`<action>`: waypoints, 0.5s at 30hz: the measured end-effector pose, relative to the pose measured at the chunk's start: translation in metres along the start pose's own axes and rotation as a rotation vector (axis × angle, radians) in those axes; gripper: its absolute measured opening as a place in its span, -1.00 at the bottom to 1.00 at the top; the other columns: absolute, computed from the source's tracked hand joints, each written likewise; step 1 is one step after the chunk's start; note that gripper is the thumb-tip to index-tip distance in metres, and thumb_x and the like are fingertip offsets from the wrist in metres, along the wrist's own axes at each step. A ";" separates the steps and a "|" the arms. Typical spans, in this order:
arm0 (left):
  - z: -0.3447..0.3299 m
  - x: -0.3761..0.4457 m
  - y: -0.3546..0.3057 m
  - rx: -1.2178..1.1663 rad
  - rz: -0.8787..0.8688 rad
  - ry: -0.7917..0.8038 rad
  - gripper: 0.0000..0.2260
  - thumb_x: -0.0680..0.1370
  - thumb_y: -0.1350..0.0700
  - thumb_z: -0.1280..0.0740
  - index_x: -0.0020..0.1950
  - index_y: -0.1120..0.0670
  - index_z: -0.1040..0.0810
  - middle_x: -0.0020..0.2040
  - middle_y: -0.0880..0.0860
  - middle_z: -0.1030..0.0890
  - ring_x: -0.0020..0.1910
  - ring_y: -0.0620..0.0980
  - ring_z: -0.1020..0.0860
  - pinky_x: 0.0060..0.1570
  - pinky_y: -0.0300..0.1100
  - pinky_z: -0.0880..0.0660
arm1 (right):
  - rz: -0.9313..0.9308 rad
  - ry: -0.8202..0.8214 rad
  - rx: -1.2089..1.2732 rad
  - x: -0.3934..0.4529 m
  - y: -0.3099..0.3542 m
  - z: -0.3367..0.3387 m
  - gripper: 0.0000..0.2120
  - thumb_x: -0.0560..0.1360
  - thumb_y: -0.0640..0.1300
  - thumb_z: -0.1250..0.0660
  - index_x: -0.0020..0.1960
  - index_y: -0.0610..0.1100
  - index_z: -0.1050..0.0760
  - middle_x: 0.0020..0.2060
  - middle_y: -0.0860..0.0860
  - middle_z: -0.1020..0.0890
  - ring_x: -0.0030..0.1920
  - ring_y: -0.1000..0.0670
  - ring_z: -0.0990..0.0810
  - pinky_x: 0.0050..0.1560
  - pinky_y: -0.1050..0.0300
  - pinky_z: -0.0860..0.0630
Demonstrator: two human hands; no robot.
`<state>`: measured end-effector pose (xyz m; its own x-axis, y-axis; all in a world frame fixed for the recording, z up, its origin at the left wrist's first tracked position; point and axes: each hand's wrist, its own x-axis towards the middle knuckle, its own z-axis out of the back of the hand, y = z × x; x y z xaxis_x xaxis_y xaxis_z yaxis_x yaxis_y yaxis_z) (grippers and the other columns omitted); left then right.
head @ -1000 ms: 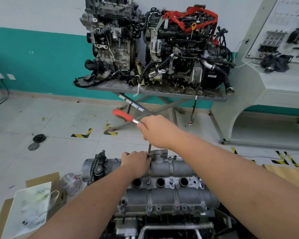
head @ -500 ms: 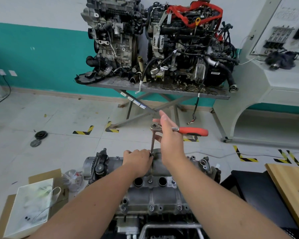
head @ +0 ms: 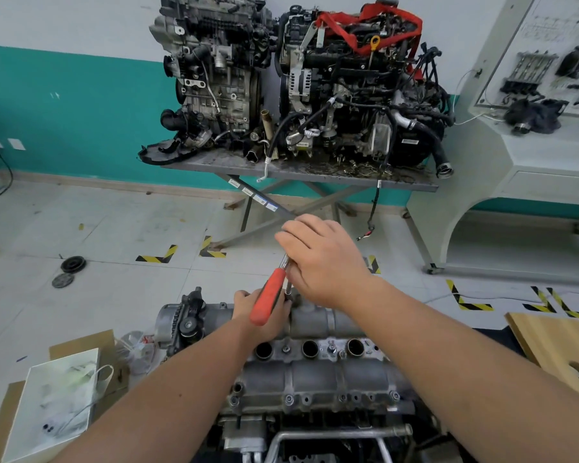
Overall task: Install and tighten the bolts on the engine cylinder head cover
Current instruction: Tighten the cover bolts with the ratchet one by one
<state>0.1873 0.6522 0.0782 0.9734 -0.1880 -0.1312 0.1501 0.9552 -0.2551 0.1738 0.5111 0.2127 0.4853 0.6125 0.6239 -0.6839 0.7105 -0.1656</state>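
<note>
Both hands [head: 321, 259] [head: 261, 312] grip the red-handled ratchet [head: 269, 295] over the grey cover [head: 318, 372].

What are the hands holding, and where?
The right hand covers the ratchet wrench at its head end, not the red handle. The left hand steadies its extension at the bottom.

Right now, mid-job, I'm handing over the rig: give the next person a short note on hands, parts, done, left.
Right hand covers the head of the red-handled ratchet, whose extension stands on a bolt at the far edge of the cylinder head cover. Left hand steadies the extension's lower end there. Near-edge bolts look seated; tightness unknown. Left: finish this bolt, then check the rest.
</note>
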 end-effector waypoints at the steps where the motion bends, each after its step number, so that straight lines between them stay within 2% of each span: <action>1: 0.001 -0.001 -0.001 0.027 -0.008 0.016 -0.77 0.67 -0.08 -0.08 -0.14 -0.05 -0.34 -0.25 -0.11 -0.42 -0.18 0.03 -0.49 -0.04 0.00 -0.42 | 0.004 0.056 0.000 0.000 -0.001 0.004 -0.60 0.50 -0.09 -0.20 0.24 -0.23 -0.59 0.10 -0.11 -0.64 0.09 -0.21 -0.59 -0.09 -0.08 -0.51; 5: 0.009 -0.005 -0.005 0.040 -0.030 0.090 -0.78 0.71 -0.02 -0.03 -0.05 -0.02 -0.38 -0.06 -0.01 -0.50 -0.03 0.07 -0.51 0.12 0.01 -0.42 | 0.054 0.297 0.006 0.007 -0.012 0.016 -0.45 0.61 0.04 -0.04 0.53 -0.18 -0.32 0.24 -0.10 -0.56 0.09 -0.18 -0.54 -0.03 -0.07 -0.51; 9: 0.015 -0.010 -0.009 0.105 -0.067 0.018 -0.74 0.71 0.04 -0.04 0.14 0.06 -0.50 0.10 0.06 -0.57 0.10 0.07 -0.53 -0.07 -0.10 -0.31 | 0.168 0.485 -0.002 0.017 -0.021 0.023 -0.42 0.64 0.11 0.12 0.61 -0.06 -0.12 0.28 -0.05 -0.49 0.06 -0.13 -0.48 0.02 -0.07 -0.49; 11: 0.014 -0.010 -0.009 0.093 -0.050 0.034 -0.69 0.71 0.00 -0.02 0.20 0.09 -0.50 0.17 0.05 -0.58 0.16 0.08 -0.53 -0.08 -0.11 -0.26 | 0.181 0.502 0.004 0.021 -0.023 0.027 -0.45 0.66 0.10 0.10 0.60 -0.04 -0.19 0.24 -0.04 -0.52 0.05 -0.12 -0.49 0.01 -0.07 -0.49; 13: 0.011 -0.008 -0.006 0.123 -0.020 0.040 -0.68 0.70 -0.06 0.01 0.22 0.01 -0.48 0.21 -0.01 -0.57 0.21 0.05 -0.51 0.05 -0.02 -0.29 | 0.126 0.512 -0.004 0.025 -0.021 0.029 -0.52 0.70 0.08 0.04 0.55 -0.02 -0.28 0.19 -0.02 -0.55 0.07 -0.11 -0.50 0.02 -0.05 -0.48; 15: 0.008 -0.007 -0.004 0.137 0.004 0.060 -0.68 0.69 -0.08 0.03 0.20 -0.03 -0.47 0.21 -0.05 -0.57 0.21 0.02 -0.51 0.10 0.03 -0.27 | 0.014 0.535 -0.011 0.032 -0.010 0.027 -0.61 0.71 0.09 0.02 0.39 0.00 -0.43 0.07 0.01 -0.58 0.06 -0.09 -0.53 -0.06 -0.03 -0.47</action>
<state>0.1815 0.6515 0.0875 0.9626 -0.1934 -0.1897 0.1725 0.9775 -0.1216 0.1817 0.5142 0.2551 0.6881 0.7109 0.1457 -0.6880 0.7029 -0.1806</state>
